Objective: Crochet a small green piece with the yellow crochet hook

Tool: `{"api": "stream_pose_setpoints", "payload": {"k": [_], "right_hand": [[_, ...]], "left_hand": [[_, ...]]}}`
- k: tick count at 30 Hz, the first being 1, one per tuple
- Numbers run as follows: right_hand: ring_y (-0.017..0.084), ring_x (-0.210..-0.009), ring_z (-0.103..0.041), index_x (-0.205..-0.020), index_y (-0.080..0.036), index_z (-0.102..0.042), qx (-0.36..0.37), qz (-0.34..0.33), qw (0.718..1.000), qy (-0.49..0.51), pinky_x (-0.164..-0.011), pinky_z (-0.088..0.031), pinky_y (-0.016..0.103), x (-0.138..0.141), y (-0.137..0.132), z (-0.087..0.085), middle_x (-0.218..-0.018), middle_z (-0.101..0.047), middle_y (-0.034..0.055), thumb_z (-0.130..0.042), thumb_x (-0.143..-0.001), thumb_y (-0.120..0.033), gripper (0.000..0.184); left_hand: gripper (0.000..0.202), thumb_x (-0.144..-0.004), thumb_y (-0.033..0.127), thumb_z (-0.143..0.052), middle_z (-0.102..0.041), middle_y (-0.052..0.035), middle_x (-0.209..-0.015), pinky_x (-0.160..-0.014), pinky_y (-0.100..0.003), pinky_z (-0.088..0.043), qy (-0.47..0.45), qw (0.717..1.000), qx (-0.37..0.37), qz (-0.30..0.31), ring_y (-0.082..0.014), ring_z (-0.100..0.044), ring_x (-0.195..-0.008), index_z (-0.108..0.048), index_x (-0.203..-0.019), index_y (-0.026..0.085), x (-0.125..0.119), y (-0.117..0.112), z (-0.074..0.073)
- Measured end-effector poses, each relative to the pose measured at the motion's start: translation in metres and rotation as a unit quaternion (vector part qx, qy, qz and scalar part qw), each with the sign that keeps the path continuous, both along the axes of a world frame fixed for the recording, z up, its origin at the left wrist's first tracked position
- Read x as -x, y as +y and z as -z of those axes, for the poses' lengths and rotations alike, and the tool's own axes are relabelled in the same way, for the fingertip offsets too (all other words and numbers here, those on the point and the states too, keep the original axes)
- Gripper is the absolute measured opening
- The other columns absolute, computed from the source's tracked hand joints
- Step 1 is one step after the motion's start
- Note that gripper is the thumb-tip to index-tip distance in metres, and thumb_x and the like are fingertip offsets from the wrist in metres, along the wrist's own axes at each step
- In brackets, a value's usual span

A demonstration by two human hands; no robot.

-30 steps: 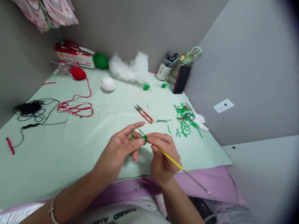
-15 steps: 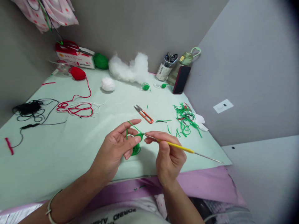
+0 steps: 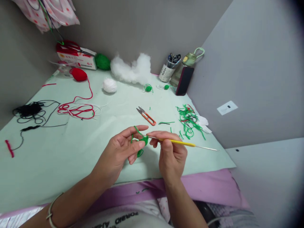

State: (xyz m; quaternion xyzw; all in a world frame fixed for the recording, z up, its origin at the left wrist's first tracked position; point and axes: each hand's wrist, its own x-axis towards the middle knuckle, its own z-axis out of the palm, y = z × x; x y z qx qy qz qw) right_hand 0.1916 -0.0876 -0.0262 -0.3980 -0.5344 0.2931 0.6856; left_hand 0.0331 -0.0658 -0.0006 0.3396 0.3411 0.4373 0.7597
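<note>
Between thumb and fingers, my left hand (image 3: 124, 147) pinches a small piece of green crochet work (image 3: 145, 139). Green yarn (image 3: 138, 130) runs from the piece over my raised left index finger, and more green yarn (image 3: 140, 153) hangs below the hand. My right hand (image 3: 172, 155) grips a crochet hook (image 3: 182, 142) by its yellow handle, like a pen. The hook's metal tip reaches the top of the green piece; whether it passes through a stitch is too small to tell. Just beyond my hands lie orange thread snips (image 3: 149, 119).
Green yarn scraps (image 3: 188, 122) are heaped at the right. Red yarn (image 3: 79, 74), white yarn (image 3: 109, 85) and black yarn (image 3: 28, 110) lie at the left. White stuffing (image 3: 130, 69), a pen cup (image 3: 166, 72), a bottle (image 3: 178, 72) and a phone (image 3: 185, 81) stand along the back.
Both hands have shifted slightly, the left one a little to the right with the green piece. The crochet hook has swung flatter, its rear end rising and its tip now farther left over the piece.
</note>
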Motion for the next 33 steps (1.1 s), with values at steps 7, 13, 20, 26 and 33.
{"api": "stream_pose_setpoints", "payload": {"k": [7, 13, 20, 26, 33], "right_hand": [[0.012, -0.071, -0.071, -0.102, -0.026, -0.077, 0.016, -0.058, 0.995, 0.077, -0.067, -0.058, 0.027, -0.004, -0.001, -0.002, -0.097, -0.083, 0.0011, -0.059, -0.108, -0.032, 0.019], [0.013, -0.073, -0.072, -0.104, -0.027, -0.076, 0.002, -0.044, 0.999, 0.018, -0.069, -0.060, 0.029, -0.006, -0.004, -0.007, -0.097, -0.081, 0.0016, -0.057, -0.108, -0.028, 0.020], [0.021, -0.094, -0.079, -0.113, -0.024, -0.075, -0.114, 0.017, 0.969, -0.218, -0.079, -0.066, 0.035, -0.007, -0.009, -0.010, -0.095, -0.081, 0.0062, -0.055, -0.107, -0.018, 0.022], [0.021, -0.095, -0.079, -0.127, -0.023, -0.072, -0.195, 0.072, 0.927, -0.312, -0.074, -0.066, 0.032, -0.007, -0.012, 0.002, -0.110, -0.081, 0.0120, -0.060, -0.102, -0.010, 0.031], [0.022, -0.098, -0.078, -0.136, -0.026, -0.072, -0.205, 0.159, 0.889, -0.378, -0.078, -0.068, 0.032, 0.001, -0.010, 0.013, -0.115, -0.079, 0.0095, -0.066, -0.097, -0.007, 0.043]], "left_hand": [[0.025, -0.084, 0.028, -0.089, -0.053, 0.0083, -0.065, -0.049, -0.020, -0.035, 0.039, 0.998, -0.033, -0.024, -0.0020, -0.042, -0.046, -0.086, -0.109, 0.029, 0.000, 0.001, 0.002], [0.024, -0.085, 0.022, -0.084, -0.048, 0.0096, -0.056, -0.051, -0.018, -0.038, 0.089, 0.993, -0.057, -0.043, -0.0034, -0.043, -0.047, -0.086, -0.108, 0.030, 0.002, -0.001, 0.002], [0.025, -0.076, 0.012, -0.084, -0.056, 0.0066, -0.065, -0.049, -0.017, -0.040, 0.164, 0.969, -0.130, -0.132, -0.0044, -0.045, -0.051, -0.088, -0.095, 0.027, -0.004, -0.003, -0.002], [0.030, -0.079, 0.022, -0.085, -0.063, 0.0055, -0.073, -0.047, -0.016, -0.041, 0.148, 0.980, -0.086, -0.102, -0.0039, -0.045, -0.050, -0.086, -0.109, 0.027, -0.006, 0.000, 0.001], [0.040, -0.075, 0.017, -0.087, -0.064, 0.0050, -0.078, -0.059, -0.017, -0.049, 0.160, 0.975, -0.095, -0.119, -0.0052, -0.049, -0.058, -0.084, -0.114, 0.026, -0.005, -0.002, -0.006]]}}
